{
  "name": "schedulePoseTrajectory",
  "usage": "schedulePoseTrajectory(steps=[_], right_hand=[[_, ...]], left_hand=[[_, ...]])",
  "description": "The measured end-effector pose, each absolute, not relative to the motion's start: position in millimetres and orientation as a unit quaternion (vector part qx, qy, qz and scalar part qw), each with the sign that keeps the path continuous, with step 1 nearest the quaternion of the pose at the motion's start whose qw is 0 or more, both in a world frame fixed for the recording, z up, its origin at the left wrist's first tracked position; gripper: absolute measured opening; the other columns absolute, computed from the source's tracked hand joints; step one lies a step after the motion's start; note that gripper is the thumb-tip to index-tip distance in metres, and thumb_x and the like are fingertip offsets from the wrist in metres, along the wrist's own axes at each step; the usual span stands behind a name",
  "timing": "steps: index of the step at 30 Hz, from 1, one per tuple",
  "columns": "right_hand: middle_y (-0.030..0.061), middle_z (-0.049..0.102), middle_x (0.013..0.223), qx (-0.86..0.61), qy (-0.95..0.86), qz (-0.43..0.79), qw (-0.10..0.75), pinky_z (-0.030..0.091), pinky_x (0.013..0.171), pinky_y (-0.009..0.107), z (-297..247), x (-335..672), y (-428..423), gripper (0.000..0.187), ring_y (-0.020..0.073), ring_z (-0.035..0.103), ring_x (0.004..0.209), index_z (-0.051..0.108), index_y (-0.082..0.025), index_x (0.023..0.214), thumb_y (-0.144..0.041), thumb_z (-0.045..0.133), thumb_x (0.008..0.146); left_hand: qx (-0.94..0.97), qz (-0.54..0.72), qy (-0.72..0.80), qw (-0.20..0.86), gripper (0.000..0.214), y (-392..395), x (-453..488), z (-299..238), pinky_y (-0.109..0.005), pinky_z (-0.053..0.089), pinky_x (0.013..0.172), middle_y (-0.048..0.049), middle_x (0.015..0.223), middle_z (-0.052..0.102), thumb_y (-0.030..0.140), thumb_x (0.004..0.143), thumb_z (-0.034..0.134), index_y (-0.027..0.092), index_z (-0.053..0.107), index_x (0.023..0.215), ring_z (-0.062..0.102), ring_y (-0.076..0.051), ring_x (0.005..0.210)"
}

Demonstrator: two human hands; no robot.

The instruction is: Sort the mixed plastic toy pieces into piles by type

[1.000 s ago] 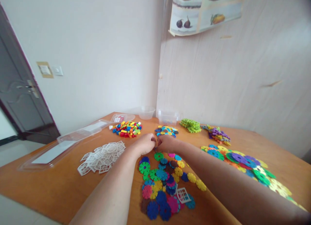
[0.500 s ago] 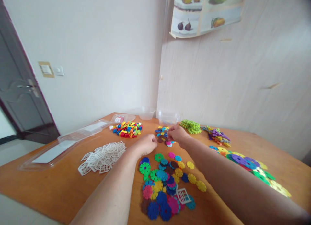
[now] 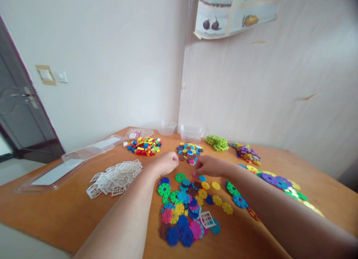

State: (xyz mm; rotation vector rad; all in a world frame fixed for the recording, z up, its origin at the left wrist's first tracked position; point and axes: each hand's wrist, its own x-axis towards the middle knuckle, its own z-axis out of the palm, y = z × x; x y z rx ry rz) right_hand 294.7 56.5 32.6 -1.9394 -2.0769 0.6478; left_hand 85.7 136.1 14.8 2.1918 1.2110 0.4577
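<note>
My left hand (image 3: 168, 162) hovers over the table with its fingers curled closed; what they may hold is hidden. Fingers pinched downward, my right hand (image 3: 207, 165) is at a pink notched disc (image 3: 193, 175), which it partly covers. Just beyond both hands lies a heap of small discs (image 3: 189, 150) in blue, yellow, brown and other colours. Closer to me spreads a loose group of notched plastic discs (image 3: 183, 197), green, blue, yellow and pink. A white lattice piece (image 3: 207, 220) rests among them.
White lattice pieces (image 3: 116, 178) are piled at left, with building bricks (image 3: 144, 146) behind. Clear tubs (image 3: 191, 133) stand against the wall; clear lids (image 3: 58, 172) lie along the left edge. Green pieces (image 3: 216, 142), purple pieces (image 3: 247, 153) and larger discs (image 3: 269, 178) lie at right.
My right hand has come back from the small disc heap toward me, down to the pink disc. My left hand stays nearly in place. The view has shifted slightly.
</note>
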Motion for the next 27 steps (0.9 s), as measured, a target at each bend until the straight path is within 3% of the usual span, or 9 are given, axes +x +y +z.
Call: schedulePoseTrajectory(steps=[4, 8, 11, 14, 20, 24, 27], right_hand=[[-0.0022, 0.063, 0.069, -0.676, -0.701, 0.207, 0.088, 0.033, 0.052, 0.021, 28.3, 291.3, 57.2, 0.017, 0.0126, 0.054, 0.066, 0.067, -0.018, 0.074, -0.03, 0.073, 0.064], [-0.0037, 0.059, 0.062, -0.683, -0.688, 0.221, 0.107, 0.03, 0.048, 0.021, 22.0, 288.5, 60.5, 0.016, 0.0116, 0.05, 0.061, 0.064, -0.017, 0.07, -0.025, 0.074, 0.059], [-0.0057, 0.053, 0.053, -0.673, -0.65, 0.285, 0.208, 0.027, 0.044, 0.02, 16.2, 290.6, 64.9, 0.017, 0.0094, 0.046, 0.053, 0.06, -0.017, 0.064, -0.015, 0.074, 0.054], [-0.0059, 0.052, 0.05, -0.669, -0.593, 0.324, 0.309, 0.03, 0.042, 0.02, 13.1, 295.9, 75.4, 0.013, 0.0083, 0.045, 0.048, 0.057, -0.017, 0.064, -0.011, 0.068, 0.061], [-0.0018, 0.059, 0.062, -0.692, -0.497, 0.306, 0.424, 0.049, 0.054, 0.02, 19.9, 310.7, 100.4, 0.01, 0.0094, 0.058, 0.056, 0.051, -0.019, 0.075, -0.011, 0.056, 0.075], [-0.0012, 0.06, 0.06, -0.698, -0.489, 0.308, 0.422, 0.047, 0.05, 0.019, 25.3, 317.3, 91.6, 0.009, 0.0108, 0.059, 0.057, 0.055, -0.018, 0.076, -0.012, 0.061, 0.073], [-0.001, 0.061, 0.061, -0.683, -0.552, 0.32, 0.356, 0.039, 0.044, 0.018, 29.4, 319.4, 72.7, 0.011, 0.0115, 0.058, 0.056, 0.061, -0.017, 0.077, -0.016, 0.067, 0.068]], left_hand=[[0.826, 0.17, 0.455, 0.287, 0.016, 136.6, 85.6, 14.3, -0.021, 0.037, 0.052, -0.001, 0.077, 0.069, 0.02, 0.07, 0.052, 0.019, 0.063, 0.081, 0.061, -0.014, 0.066], [0.825, 0.17, 0.457, 0.284, 0.016, 136.9, 85.2, 13.1, -0.02, 0.036, 0.052, -0.0006, 0.077, 0.069, 0.021, 0.07, 0.052, 0.019, 0.063, 0.081, 0.061, -0.014, 0.066], [0.825, 0.173, 0.455, 0.287, 0.017, 137.0, 84.8, 12.7, -0.02, 0.035, 0.051, -0.0002, 0.076, 0.068, 0.02, 0.07, 0.051, 0.019, 0.063, 0.082, 0.061, -0.014, 0.066], [0.825, 0.171, 0.454, 0.289, 0.017, 137.2, 84.4, 13.0, -0.02, 0.035, 0.051, -0.0001, 0.074, 0.068, 0.019, 0.069, 0.051, 0.019, 0.063, 0.082, 0.06, -0.014, 0.065], [0.823, 0.166, 0.452, 0.302, 0.015, 138.5, 84.3, 12.5, -0.02, 0.036, 0.052, -0.0009, 0.077, 0.069, 0.021, 0.07, 0.052, 0.019, 0.062, 0.082, 0.061, -0.014, 0.067], [0.823, 0.162, 0.454, 0.3, 0.016, 138.5, 84.9, 13.3, -0.02, 0.036, 0.052, -0.0012, 0.078, 0.07, 0.022, 0.071, 0.053, 0.019, 0.062, 0.083, 0.061, -0.014, 0.067], [0.823, 0.163, 0.456, 0.296, 0.016, 137.7, 85.3, 14.6, -0.02, 0.036, 0.051, -0.0015, 0.078, 0.07, 0.023, 0.071, 0.053, 0.019, 0.063, 0.083, 0.061, -0.014, 0.066]])
